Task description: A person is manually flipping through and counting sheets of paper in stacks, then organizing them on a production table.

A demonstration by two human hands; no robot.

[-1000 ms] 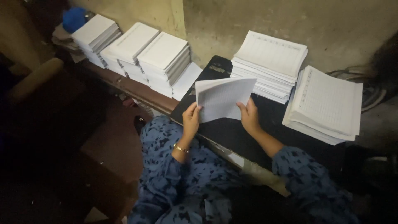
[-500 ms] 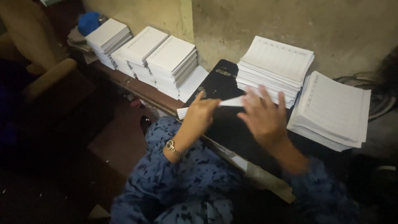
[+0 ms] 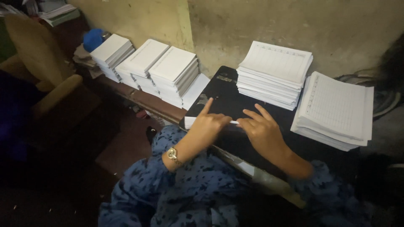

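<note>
Nearest the camera, blue patterned sleeves (image 3: 189, 189) lead up to both hands on a black desk (image 3: 227, 98). Her left hand (image 3: 208, 126), a gold watch (image 3: 172, 154) at its wrist, lies curled over a thin bundle of white sheets (image 3: 190, 122) lying flat at the desk's near edge, forefinger raised. Her right hand (image 3: 261, 130) rests beside it, fingers spread, pressing the same bundle. Just past the right hand sit two stacks of ruled pages (image 3: 273, 73) (image 3: 336, 111), close together. Further left, three piles of blank paper (image 3: 147, 67) line a brown ledge against the wall. A tan chair (image 3: 38, 63) stands at far left.
</note>
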